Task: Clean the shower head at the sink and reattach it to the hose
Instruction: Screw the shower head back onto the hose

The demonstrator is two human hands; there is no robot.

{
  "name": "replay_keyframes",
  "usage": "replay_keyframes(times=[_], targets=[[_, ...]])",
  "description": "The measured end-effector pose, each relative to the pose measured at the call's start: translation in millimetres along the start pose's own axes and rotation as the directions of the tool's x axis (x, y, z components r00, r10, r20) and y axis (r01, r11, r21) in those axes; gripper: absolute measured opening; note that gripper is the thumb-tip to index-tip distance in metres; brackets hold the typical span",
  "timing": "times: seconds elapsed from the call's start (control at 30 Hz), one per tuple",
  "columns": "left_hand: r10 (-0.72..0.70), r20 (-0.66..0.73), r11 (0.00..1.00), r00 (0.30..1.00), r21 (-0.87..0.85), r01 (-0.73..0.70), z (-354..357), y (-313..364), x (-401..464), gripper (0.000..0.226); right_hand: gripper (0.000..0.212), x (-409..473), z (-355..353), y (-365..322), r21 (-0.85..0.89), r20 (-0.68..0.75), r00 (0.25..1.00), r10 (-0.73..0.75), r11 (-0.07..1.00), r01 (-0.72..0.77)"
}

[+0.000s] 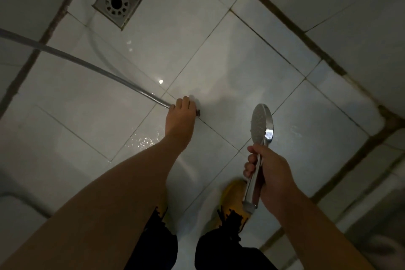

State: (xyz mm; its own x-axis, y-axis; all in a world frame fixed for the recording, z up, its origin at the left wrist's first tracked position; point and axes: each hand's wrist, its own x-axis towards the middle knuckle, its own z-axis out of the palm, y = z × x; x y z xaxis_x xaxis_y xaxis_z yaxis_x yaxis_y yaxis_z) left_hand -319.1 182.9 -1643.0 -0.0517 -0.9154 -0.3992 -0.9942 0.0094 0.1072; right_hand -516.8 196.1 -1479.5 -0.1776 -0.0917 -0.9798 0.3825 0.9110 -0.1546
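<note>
Head view: the right hand point(268, 173) has its fingers point(249, 166) wrapped round the chrome handle of the shower head point(262, 123), held upright over the white tiled floor point(230, 55). The left hand point(182, 114) reaches down and grasps the free end of the metal hose point(87, 64). A square floor drain point(117, 2) lies beyond.

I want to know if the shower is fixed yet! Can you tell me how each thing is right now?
Chrome hand shower head: off the hose, held upright.
Silver ribbed metal hose: loose end gripped, not joined.
Left hand: grips the hose end.
Right hand: grips the shower head's handle.
Square steel floor drain: uncovered, in the floor.
White tiled floor: wet in patches.
</note>
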Motion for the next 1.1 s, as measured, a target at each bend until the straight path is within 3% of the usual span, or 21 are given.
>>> replay_keyframes(times=[0.1,0.27,0.53,0.77,0.9,1.1], targets=[[0.094,-0.035,0.996,0.995,-0.007,-0.094,-14.2,-5.9,-6.9,0.026,0.011,-12.5,3.3,0.4,0.023,0.011,1.0,-0.005,1.0,0.005],[0.077,-0.107,0.897,0.991,-0.427,-0.115,-80.0,-6.5,-33.5,0.018,0.013,-50.8,9.7,-5.4,0.067,0.03,1.0,-0.004,0.998,0.002],[0.037,-0.155,0.754,0.987,-0.644,-0.129,-230.1,1.3,-112.4,0.029,0.019,-159.2,23.6,-29.0,0.221,0.094,0.995,0.016,0.975,-0.037],[0.016,-0.327,0.804,0.945,-0.557,-0.206,-408.3,31.5,-205.8,0.029,0.018,-291.2,22.7,-63.3,0.493,0.307,0.949,-0.079,0.866,-0.088],[-0.008,-0.301,0.827,0.953,-0.538,-0.163,-509.5,42.6,-263.9,0.031,0.02,-379.1,11.6,-83.2,0.64,0.414,0.891,-0.188,0.756,-0.137],[0.036,-0.305,0.814,0.952,-0.544,-0.205,-638.7,52.7,-338.0,0.024,0.024,-513.5,-4.9,-94.0,0.693,0.463,0.821,-0.334,0.714,-0.1]])
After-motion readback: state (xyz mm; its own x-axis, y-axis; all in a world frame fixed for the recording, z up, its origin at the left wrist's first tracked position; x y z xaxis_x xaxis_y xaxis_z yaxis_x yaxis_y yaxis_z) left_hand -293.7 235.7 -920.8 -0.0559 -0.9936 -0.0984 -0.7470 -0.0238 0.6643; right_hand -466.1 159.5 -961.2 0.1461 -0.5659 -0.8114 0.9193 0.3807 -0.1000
